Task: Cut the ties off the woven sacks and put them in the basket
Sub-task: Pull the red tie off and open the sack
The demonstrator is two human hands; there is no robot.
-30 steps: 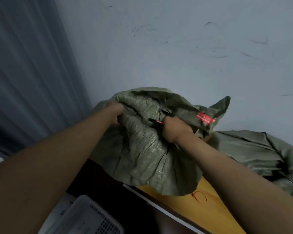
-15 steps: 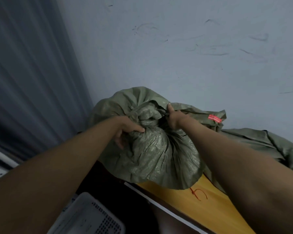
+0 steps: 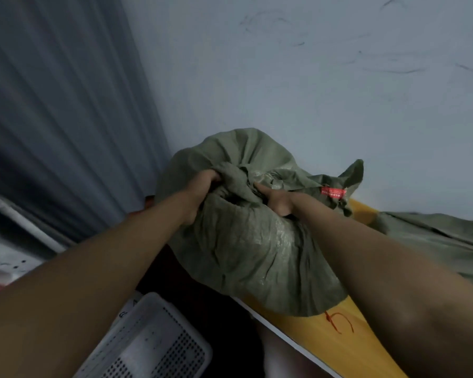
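Wall (image 3: pixel 298 85), pale and scuffed with dark marks, filled the background behind the green woven sack (image 3: pixel 246 241), which serves as the reference for all positions below. Grey curtain (image 3: pixel 60 118) hung to the left of the sack, reaching down to its level. The sack itself sat full and rounded on the near corner of a yellow-topped table (image 3: pixel 366 331), its lower bulge overhanging the table's white edge. A second green sack (image 3: pixel 434 236) lay flatter on the table to the right of the first, well clear of both hands. A white perforated basket (image 3: pixel 153 342) stood on the floor below and to the left of the sack, partly covered by the left forearm. The left hand (image 3: pixel 200 192) was closed in a fist on the bunched fabric at the sack's gathered neck, upper left side. The right hand (image 3: pixel 279 199) was clenched on the folds at the neck's right side, with one finger extended along the fabric toward the knot. A red label (image 3: pixel 333 191) was fixed to the loose flap just right of the neck. A red tie (image 3: pixel 339 320) lay loose on the tabletop directly below the sack's bottom edge. No cutting tool could be made out in either hand; whether a tie remained on the neck could not be determined
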